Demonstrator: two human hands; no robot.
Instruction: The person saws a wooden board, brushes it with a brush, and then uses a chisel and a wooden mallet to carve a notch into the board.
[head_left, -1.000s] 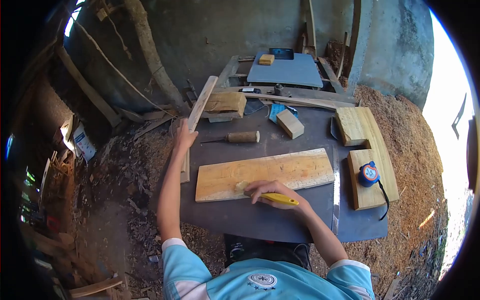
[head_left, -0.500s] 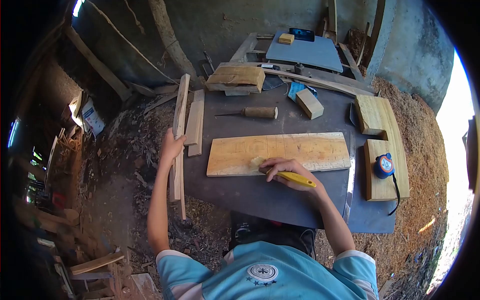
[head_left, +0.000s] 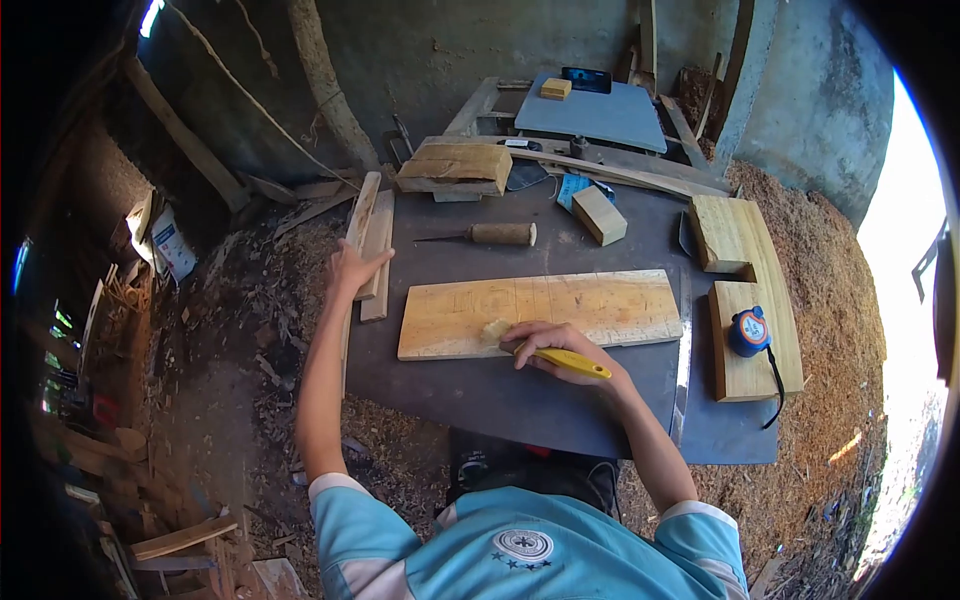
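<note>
My right hand (head_left: 560, 352) is closed around a paintbrush (head_left: 572, 361) with a yellow handle; its pale bristles rest against the near part of a flat wooden board (head_left: 590, 302). Faint pencil lines cross that board. At the table's left edge my left hand (head_left: 350, 270) lies over a long wooden strip (head_left: 362, 215), thumb stretched out to the right and fingers loosened. Beside it is a shorter wooden strip (head_left: 378, 240). Farther back, a pointed tool with a wooden handle (head_left: 503, 234) lies between the board and a thick wood block (head_left: 455, 167).
On the right, a blue tape measure (head_left: 749, 332) sits on a notched timber piece (head_left: 770, 280). A small wood block (head_left: 599, 215) stands behind the board. At the back, a grey panel (head_left: 600, 122) carries a phone (head_left: 587, 79). Wood shavings (head_left: 830, 300) cover the ground.
The long strip in my left hand has come down beside the shorter strip, and that hand has loosened with its thumb out. The brush stays at nearly the same spot on the board.
</note>
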